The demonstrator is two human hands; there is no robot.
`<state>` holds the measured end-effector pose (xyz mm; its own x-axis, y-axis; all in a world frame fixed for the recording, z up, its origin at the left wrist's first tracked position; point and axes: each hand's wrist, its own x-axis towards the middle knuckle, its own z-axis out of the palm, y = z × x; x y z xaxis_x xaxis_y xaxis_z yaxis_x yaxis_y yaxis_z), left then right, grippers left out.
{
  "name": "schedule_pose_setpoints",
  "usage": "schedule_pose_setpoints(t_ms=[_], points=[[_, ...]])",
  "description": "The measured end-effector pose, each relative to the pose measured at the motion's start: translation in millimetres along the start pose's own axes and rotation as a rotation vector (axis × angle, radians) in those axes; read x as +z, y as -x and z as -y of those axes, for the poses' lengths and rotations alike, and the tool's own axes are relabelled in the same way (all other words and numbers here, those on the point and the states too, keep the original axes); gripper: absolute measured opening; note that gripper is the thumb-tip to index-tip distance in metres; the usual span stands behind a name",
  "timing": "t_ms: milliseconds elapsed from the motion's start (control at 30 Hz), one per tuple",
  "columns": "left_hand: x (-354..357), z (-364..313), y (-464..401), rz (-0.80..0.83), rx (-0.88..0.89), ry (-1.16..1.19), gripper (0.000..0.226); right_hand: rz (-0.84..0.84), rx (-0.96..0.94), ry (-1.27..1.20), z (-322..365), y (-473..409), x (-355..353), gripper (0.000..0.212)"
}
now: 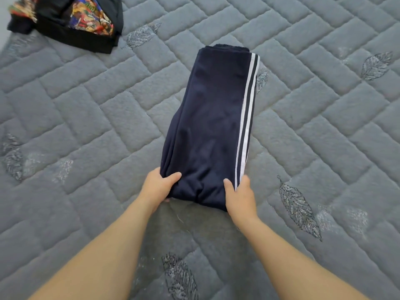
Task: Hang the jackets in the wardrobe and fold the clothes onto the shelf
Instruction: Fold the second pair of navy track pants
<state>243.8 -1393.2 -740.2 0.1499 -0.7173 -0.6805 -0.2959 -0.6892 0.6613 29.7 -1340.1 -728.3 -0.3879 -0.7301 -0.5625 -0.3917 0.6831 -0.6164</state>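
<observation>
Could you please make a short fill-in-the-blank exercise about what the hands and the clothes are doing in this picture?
1. Both hands, left hand and right hand, grip the near end of the folded navy ____.
2. The trousers have ____ stripes along one side.
3. The trousers lie on a grey quilted ____.
4. A black garment with a colourful print lies at the far ____ of the blanket.

Missing words: trousers; white; blanket; left

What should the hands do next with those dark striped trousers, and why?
Probably fold the near end away, over onto the far half. The navy trousers lie as a long, narrow strip on the grey quilt, and the left hand and right hand each grip a near corner.
</observation>
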Motion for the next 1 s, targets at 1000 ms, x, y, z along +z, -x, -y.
schedule_pose_setpoints(t_ms=[1000], points=[[21.9,101.3,158.5,-0.166,-0.129,-0.422,0.013,0.096,0.214,0.084,-83.9,93.0,-34.3,0.048]])
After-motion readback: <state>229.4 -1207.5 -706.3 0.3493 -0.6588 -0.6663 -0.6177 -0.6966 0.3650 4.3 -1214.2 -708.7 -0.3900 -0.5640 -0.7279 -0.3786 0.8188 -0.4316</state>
